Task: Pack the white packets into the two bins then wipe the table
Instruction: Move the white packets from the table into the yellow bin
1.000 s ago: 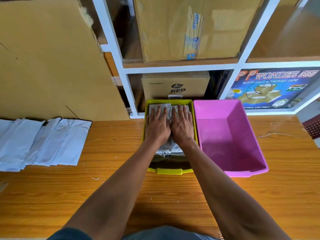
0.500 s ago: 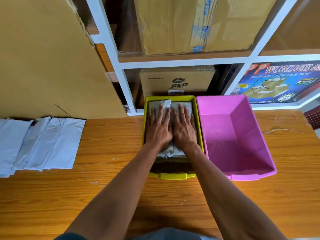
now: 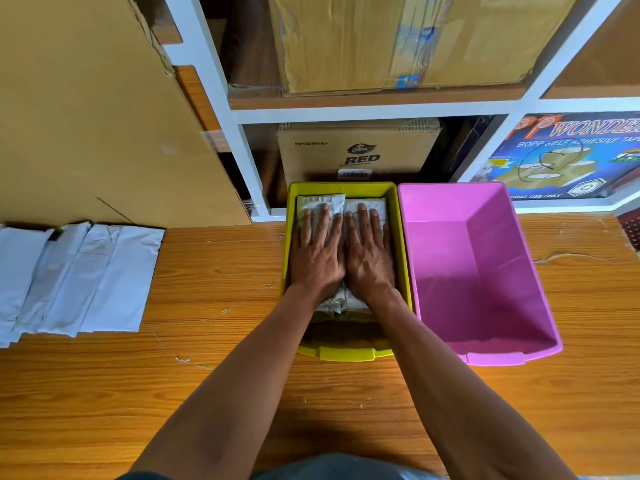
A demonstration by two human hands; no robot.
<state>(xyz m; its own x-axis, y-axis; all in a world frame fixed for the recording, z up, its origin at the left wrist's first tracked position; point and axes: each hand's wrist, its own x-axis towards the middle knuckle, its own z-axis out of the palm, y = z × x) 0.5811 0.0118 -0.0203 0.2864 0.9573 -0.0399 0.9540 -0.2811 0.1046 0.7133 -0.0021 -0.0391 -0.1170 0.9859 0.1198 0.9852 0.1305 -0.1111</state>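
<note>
Hands lie flat, side by side, inside the yellow bin (image 3: 403, 244). The left hand (image 3: 317, 258) and the right hand (image 3: 370, 258) each have straight, slightly spread fingers pressing down on the white packets in the bin (image 3: 360, 206), gripping nothing. The packets fill the far part of the bin and their crumpled near edges show between the two wrists. Touching the yellow bin on its right stands the pink bin (image 3: 519, 282), with only its pink floor and walls showing inside. Both bins sit on the wooden table (image 3: 225, 358) against the white shelf unit (image 3: 346, 114). Well apart to the left, a row of overlapping white packets (image 3: 79, 278) lies flat on the table at the foot of a leaning cardboard sheet (image 3: 86, 116). Cardboard boxes (image 3: 356, 154) stand in the shelves.
</note>
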